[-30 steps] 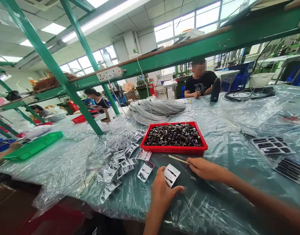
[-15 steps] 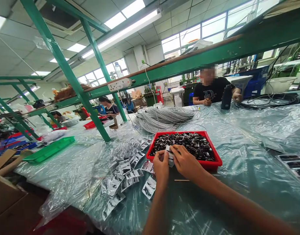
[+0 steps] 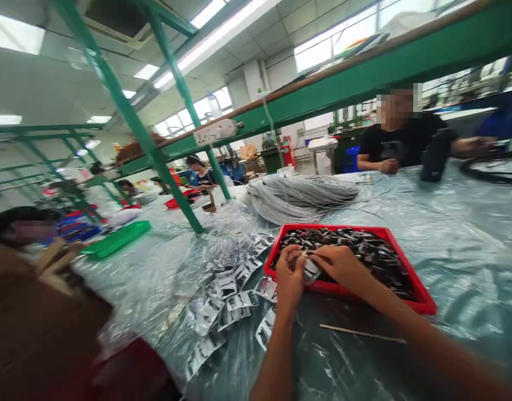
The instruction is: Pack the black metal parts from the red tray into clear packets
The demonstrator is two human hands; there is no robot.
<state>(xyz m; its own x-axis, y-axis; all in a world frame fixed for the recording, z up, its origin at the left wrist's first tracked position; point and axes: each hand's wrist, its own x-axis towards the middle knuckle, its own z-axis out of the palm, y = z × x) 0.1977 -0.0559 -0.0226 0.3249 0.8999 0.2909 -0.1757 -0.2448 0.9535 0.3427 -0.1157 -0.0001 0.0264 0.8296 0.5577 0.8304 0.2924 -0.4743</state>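
Note:
My left hand (image 3: 289, 273) and my right hand (image 3: 345, 268) meet over the near rim of a red tray (image 3: 425, 298). Between their pinched fingertips is a small silvery packet (image 3: 311, 271), its contents hidden by blur and fingers. Small black parts (image 3: 364, 248) fill the tray in a heap. To the left of my left hand, many similar silvery packets (image 3: 225, 283) with dark shapes in them lie scattered on the plastic-covered table (image 3: 314, 367). A thin stick (image 3: 360, 333) lies just below the tray, partly behind my right forearm.
Behind the tray sits a large coil of grey cable (image 3: 297, 195). A green tray (image 3: 117, 238) and a cardboard box (image 3: 38, 312) are at left. A green shelf frame (image 3: 176, 189) crosses above the table. Across it, a person (image 3: 401, 139) sits near a dark bottle (image 3: 436, 155).
The view has swung, so the tray and hands appear farther right. Both hands still hold the packet, whose lower part now shows tilted between them. A person's head has come into view at left.

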